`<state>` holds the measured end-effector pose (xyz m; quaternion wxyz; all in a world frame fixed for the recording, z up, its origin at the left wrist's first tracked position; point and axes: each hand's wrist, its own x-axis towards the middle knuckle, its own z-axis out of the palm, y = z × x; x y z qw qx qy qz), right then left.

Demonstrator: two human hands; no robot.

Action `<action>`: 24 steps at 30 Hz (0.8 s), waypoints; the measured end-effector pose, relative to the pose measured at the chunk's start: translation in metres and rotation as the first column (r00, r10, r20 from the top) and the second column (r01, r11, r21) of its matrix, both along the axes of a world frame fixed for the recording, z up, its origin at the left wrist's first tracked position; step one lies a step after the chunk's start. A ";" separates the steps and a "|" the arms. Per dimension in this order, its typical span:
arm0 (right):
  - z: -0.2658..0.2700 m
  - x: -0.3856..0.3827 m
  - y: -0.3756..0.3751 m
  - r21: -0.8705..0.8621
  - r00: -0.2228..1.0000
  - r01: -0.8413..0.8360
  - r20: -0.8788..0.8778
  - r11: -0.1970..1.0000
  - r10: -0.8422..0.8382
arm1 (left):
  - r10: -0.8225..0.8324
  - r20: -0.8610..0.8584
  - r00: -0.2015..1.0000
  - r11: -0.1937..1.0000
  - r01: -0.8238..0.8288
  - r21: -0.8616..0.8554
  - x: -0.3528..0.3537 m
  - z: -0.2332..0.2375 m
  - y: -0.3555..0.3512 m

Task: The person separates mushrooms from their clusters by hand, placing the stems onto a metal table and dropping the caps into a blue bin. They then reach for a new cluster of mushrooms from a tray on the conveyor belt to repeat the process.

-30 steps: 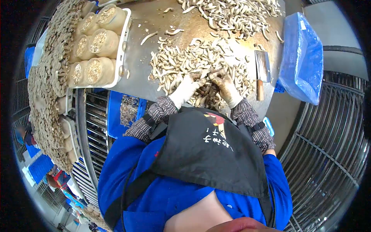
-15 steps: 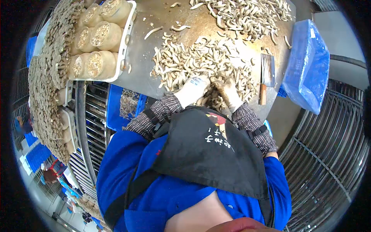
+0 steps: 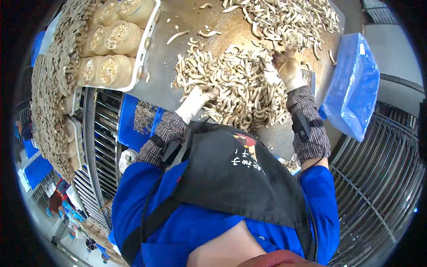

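A heap of small, pale-stemmed mushrooms point(image 3: 242, 89) is spread on the metal table in front of me. At its near left edge is my left hand point(image 3: 200, 97), in a white glove with darkened fingertips. Its fingers are curled together against the mushrooms; what they hold, if anything, is hidden. My right hand point(image 3: 289, 69), gloved and stained brown, is over the right side of the heap, close to a second mushroom pile point(image 3: 289, 22). Motion smears its fingers. Beside that wrist the knife's blade point(image 3: 311, 80) shows in part, its handle covered by my sleeve.
A white crate point(image 3: 141, 58) of substrate-filled bottles stands at the left, with dense clustered mushrooms point(image 3: 49, 98) beyond. A blue bin point(image 3: 129, 127) sits below the table's left edge. At the right hangs a blue plastic bag point(image 3: 351, 84), near metal racking point(image 3: 378, 178).
My hands have parted from the middle of the near heap. The left moved to its left edge; the right moved away from me and right, its forearm now covering the knife handle.
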<state>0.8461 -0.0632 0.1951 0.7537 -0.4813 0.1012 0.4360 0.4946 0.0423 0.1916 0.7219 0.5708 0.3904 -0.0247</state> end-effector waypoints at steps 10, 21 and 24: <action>-0.020 -0.065 0.014 -0.902 0.139 -0.272 0.307 0.335 0.941 | 0.004 0.111 0.994 0.980 0.019 -0.201 0.031 0.005 -0.021; 0.033 -0.135 -0.059 -0.580 0.553 -0.537 0.306 0.613 0.775 | -0.608 -0.065 0.791 0.624 0.527 0.578 0.075 0.001 -0.033; 0.006 -0.136 -0.086 -0.788 -0.155 -0.338 0.587 0.515 0.795 | -0.493 0.051 0.869 0.612 0.304 0.730 0.062 -0.014 -0.048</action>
